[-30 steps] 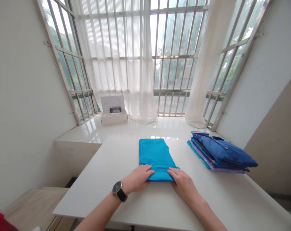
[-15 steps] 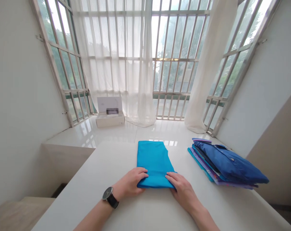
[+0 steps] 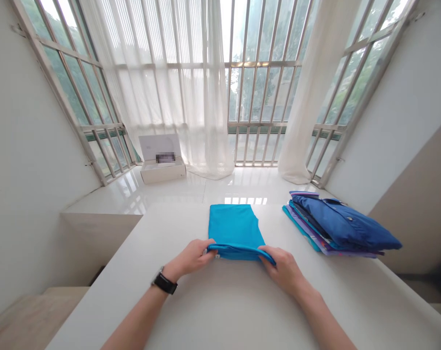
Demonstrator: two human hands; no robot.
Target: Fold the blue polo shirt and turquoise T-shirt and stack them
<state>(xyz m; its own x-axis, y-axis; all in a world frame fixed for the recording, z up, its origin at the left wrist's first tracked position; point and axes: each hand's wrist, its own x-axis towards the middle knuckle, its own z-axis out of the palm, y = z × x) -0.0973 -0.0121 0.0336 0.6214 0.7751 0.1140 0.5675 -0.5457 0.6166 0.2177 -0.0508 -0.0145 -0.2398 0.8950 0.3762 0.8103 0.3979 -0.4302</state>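
Note:
A bright blue garment (image 3: 235, 224), partly folded into a rough rectangle, lies on the white table in front of me. Its near edge is lifted and sags a little between my hands. My left hand (image 3: 197, 253) pinches the left end of that edge, thumb and fingers closed on the cloth. At the right end, my right hand (image 3: 283, 265) grips the same edge, its corner poking out past the fingers. A small white tag shows beside the left fingertips. Which kind of garment it is, I cannot tell.
On the right of the table (image 3: 162, 311) sits a stack of folded clothes (image 3: 344, 226), dark blue on top. An open white box (image 3: 163, 172) stands at the back left by the window. Sheer curtains (image 3: 206, 97) hang in front of the barred window.
Both hands have closed on the near edge and raised it off the table, where before they rested on the garment's near corners. The camera view has tilted down slightly.

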